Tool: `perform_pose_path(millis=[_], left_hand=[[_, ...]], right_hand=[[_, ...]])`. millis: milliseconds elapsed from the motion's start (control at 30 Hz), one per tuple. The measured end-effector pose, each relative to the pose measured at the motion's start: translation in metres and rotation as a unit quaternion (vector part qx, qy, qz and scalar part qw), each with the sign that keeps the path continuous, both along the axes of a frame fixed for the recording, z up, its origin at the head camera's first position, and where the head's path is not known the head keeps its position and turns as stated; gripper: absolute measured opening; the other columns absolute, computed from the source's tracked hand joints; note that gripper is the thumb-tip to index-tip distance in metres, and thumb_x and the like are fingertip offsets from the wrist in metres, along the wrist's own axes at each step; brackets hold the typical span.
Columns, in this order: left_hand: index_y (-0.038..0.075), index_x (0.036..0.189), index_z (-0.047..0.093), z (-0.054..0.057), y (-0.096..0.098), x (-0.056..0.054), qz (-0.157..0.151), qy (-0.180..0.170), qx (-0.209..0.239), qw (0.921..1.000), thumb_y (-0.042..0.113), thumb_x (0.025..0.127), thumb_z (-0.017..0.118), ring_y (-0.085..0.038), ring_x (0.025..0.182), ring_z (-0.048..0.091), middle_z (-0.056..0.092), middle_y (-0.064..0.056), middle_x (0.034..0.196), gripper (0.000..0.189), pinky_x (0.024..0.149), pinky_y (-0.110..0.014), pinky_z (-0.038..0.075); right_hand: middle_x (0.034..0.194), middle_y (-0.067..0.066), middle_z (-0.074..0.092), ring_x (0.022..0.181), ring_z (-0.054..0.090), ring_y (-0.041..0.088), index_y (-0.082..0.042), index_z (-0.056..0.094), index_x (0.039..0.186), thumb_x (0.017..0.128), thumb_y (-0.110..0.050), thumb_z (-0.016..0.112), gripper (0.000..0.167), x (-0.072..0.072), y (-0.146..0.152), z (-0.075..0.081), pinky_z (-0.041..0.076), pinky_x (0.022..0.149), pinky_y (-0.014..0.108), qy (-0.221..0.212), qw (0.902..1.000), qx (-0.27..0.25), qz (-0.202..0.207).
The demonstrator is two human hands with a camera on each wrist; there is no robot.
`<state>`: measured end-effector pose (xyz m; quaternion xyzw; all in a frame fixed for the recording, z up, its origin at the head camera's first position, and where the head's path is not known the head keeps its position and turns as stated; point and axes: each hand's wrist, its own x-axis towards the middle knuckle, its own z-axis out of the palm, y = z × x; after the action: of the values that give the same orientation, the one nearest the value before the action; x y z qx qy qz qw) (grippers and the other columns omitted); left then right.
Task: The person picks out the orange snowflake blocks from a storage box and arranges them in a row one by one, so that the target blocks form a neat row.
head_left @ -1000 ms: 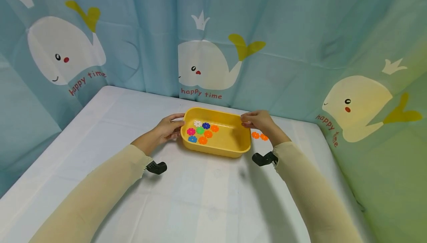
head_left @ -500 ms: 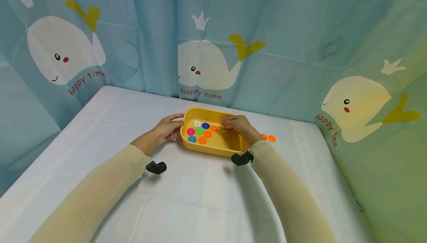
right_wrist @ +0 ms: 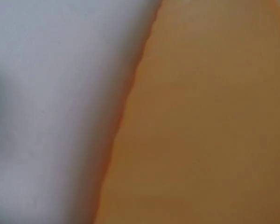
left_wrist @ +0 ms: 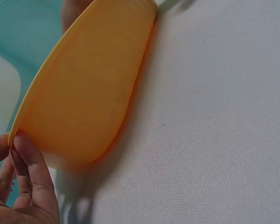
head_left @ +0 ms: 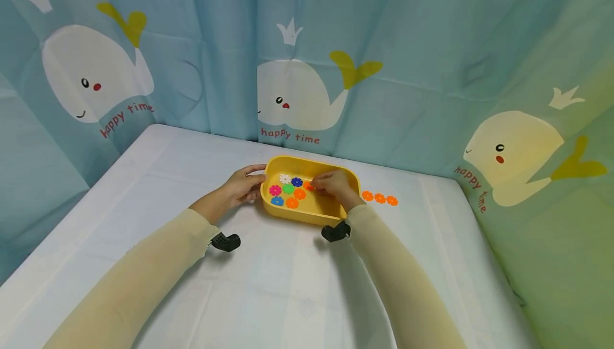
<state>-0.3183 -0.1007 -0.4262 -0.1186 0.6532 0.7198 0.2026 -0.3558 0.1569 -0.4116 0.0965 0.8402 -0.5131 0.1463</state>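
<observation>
A yellow plastic basin (head_left: pixel 331 208) stands on the table with flower-shaped plastic discs in its left half: white (head_left: pixel 285 179), dark blue (head_left: pixel 297 182), green (head_left: pixel 288 188), pink (head_left: pixel 275 190), light blue (head_left: pixel 277 200) and orange (head_left: pixel 292 203). My left hand (head_left: pixel 243 185) pinches the basin's left rim between thumb and fingers, as the left wrist view shows close up. My right hand (head_left: pixel 334 184) reaches inside, fingertips pinching the right edge of an orange disc (head_left: pixel 308 185). The right wrist view shows only the basin's outer wall (right_wrist: pixel 191 116), not the hand.
Three orange discs (head_left: pixel 380 198) lie in a row on the white tablecloth (head_left: pixel 268 285), just right of the basin. A blue whale-print curtain (head_left: pixel 412 120) hangs behind the table. Each wrist carries a black camera mount (head_left: pixel 336 231).
My right hand has left the basin's right rim and moved left into the basin to an orange disc, uncovering the third disc in the outside row. My left hand stays on the rim.
</observation>
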Motion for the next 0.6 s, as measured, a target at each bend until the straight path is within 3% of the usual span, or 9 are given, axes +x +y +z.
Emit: perform_pose_path(millis=[133, 467, 600], left_hand=[[0.025, 0.146, 0.047, 0.0, 0.0, 0.0, 0.001, 0.001, -0.002, 1.0, 0.02, 0.099, 0.059, -0.011, 0.061, 0.056, 0.061, -0.01, 0.115, 0.049, 0.053, -0.017, 0.049], [0.025, 0.146, 0.047, -0.002, 0.002, 0.0, 0.001, 0.003, 0.005, 1.0, 0.019, 0.099, 0.059, -0.01, 0.062, 0.057, 0.058, -0.013, 0.13, 0.048, 0.054, -0.017, 0.05], [0.025, 0.146, 0.046, -0.001, 0.0, 0.0, -0.002, 0.005, 0.001, 1.0, 0.02, 0.099, 0.059, -0.011, 0.059, 0.055, 0.06, -0.013, 0.125, 0.049, 0.05, -0.016, 0.046]], right_hand=[[0.082, 0.006, 0.071, 0.065, 0.061, 0.011, 0.004, 0.073, 0.107, 0.087, -0.012, 0.075, 0.025, 0.0, -0.002, -0.007, 0.055, 0.067, 0.018, 0.021, 0.9995, 0.022, -0.009], [0.098, 0.013, 0.072, 0.066, 0.06, 0.012, -0.001, 0.075, 0.101, 0.083, -0.01, 0.079, 0.02, 0.0, -0.01, -0.02, 0.051, 0.061, 0.016, 0.04, 0.9961, 0.063, -0.046], [0.095, 0.011, 0.071, 0.066, 0.058, 0.013, -0.001, 0.075, 0.1, 0.083, -0.01, 0.079, 0.02, 0.001, -0.012, -0.019, 0.049, 0.06, 0.016, 0.041, 0.9958, 0.065, -0.049]])
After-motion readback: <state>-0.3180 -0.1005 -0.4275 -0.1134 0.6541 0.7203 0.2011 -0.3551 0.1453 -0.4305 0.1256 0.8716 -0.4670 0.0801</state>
